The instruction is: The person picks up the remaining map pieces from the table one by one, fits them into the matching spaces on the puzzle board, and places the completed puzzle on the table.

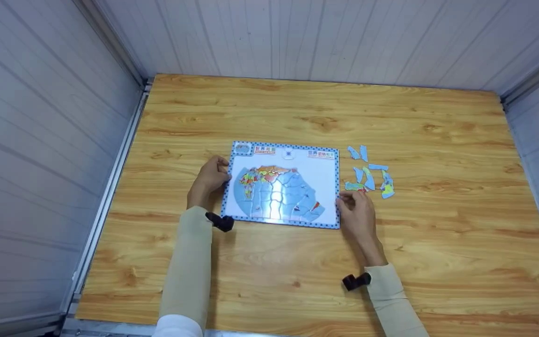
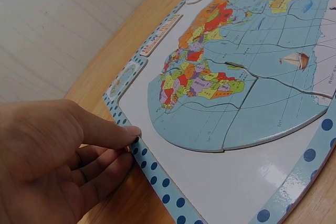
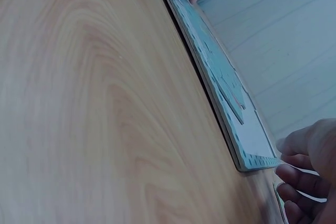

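Observation:
A world-map jigsaw puzzle board (image 1: 328,175) with a blue dotted border lies on the table. Joined map pieces (image 1: 285,192) cover its left and middle, and bare white backing shows at the right. My left hand (image 1: 210,175) grips the board's left edge; in the left wrist view the thumb (image 2: 128,136) lies on the dotted border and the fingers curl beside the edge. At the right edge, my right hand (image 1: 359,216) holds the board between thumb and bent fingers, seen near the corner in the right wrist view.
Several loose puzzle pieces (image 1: 387,187) lie just right of the board, some close beyond my right hand. The wooden table (image 1: 447,224) is bounded by pale panels (image 1: 297,37) at the back and both sides.

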`<state>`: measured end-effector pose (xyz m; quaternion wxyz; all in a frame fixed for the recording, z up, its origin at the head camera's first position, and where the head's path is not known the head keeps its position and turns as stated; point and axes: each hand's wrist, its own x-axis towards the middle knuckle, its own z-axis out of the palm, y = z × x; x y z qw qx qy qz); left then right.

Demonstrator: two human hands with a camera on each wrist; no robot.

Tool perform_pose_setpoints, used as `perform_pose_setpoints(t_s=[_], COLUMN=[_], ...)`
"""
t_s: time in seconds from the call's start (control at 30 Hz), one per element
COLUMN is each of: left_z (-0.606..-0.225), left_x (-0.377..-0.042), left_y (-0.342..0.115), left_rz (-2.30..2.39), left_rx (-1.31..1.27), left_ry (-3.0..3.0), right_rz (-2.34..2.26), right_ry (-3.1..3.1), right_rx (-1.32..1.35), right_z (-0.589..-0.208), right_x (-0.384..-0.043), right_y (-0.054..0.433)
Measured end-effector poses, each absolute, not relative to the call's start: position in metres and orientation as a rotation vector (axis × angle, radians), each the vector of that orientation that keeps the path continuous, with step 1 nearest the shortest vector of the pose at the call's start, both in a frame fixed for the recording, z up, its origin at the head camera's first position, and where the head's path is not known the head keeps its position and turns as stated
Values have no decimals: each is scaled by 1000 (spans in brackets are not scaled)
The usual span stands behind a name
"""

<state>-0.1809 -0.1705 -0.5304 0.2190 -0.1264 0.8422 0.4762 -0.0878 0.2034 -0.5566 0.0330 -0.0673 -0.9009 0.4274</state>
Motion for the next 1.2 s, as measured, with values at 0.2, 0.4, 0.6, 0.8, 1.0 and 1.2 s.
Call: perform_pose_setpoints(t_s=[0.2, 0.4, 0.6, 0.8, 1.0, 1.2], left_z=[-528, -527, -528, -531, -529, -528], left_x=[-181, -180, -180, -181, -181, -180], left_y=[-169, -168, -169, -171, -170, -170], left_rz=[1313, 1301, 1317, 1309, 1328, 1322], left_rx=[-383, -395, -381, -333, -361, -369], left_ry=[2299, 2295, 2308, 2342, 2318, 2311], right_rz=[1318, 1303, 1311, 1284, 1242, 1223], right_ry=[-2759, -2738, -2723, -2700, -2689, -2708], right_rx=[-228, -236, -233, -240, -286, -330], right_z=[-558, -559, -558, -560, -563, -563], right_x=[-91, -92, -94, -97, -100, -102], right_y=[208, 213, 218, 224, 228, 230])
